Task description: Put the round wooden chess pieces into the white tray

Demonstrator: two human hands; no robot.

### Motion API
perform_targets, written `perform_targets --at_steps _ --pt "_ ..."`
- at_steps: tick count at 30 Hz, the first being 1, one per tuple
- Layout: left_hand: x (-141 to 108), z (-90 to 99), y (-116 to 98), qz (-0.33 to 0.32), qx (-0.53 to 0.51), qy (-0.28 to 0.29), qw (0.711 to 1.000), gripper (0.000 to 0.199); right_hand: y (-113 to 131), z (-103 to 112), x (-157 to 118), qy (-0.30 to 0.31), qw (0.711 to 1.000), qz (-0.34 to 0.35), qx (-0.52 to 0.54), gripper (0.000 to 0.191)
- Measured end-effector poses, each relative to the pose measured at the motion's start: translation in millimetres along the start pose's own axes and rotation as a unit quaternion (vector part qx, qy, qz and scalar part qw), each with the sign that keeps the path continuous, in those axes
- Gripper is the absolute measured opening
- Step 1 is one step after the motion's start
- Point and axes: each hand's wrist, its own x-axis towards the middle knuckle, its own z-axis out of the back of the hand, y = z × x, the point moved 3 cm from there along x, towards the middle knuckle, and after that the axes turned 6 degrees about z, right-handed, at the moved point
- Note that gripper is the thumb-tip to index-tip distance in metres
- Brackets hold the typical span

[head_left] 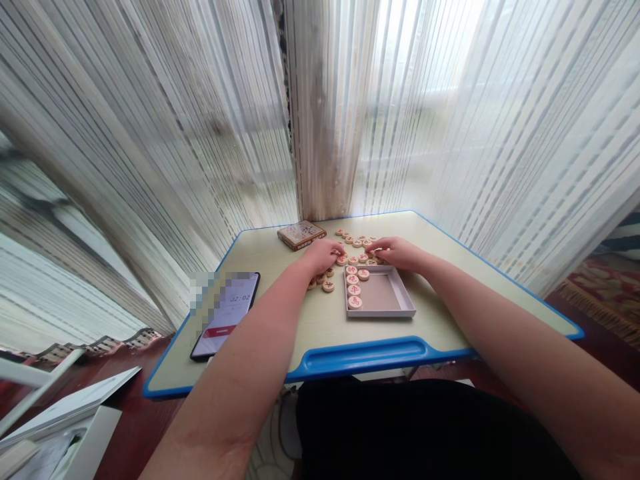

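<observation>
Round wooden pieces with red and dark characters (353,261) lie loosely in a pile beyond a shallow white box (381,312). Inside the box, several red-marked pieces (355,291) form a column along its left side, and one more (363,274) sits beside the column near the top. My left hand (324,256) is at the pile's left side, fingers bent down at a piece; whether it grips one is unclear. At the pile's right side is my right hand (397,253), its fingers curled over pieces, with the fingertips too small to make out.
A patterned box (301,235) lies at the table's back left. A phone showing a timer (227,315) rests at the left. The table (450,317) has a blue rim and a blue front tray (365,355). An open white box (85,443) is low at the left.
</observation>
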Motion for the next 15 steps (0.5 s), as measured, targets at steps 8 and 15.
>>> perform_targets --at_steps 8,15 --pt "-0.1 1.2 -0.6 -0.011 0.053 -0.011 0.998 0.019 -3.2 2.3 0.4 -0.011 0.998 0.006 -0.059 0.031" --pt "1.5 -1.6 2.2 -0.014 0.067 -0.026 0.997 0.035 -5.0 0.7 2.2 -0.014 0.997 0.023 -0.072 0.03"
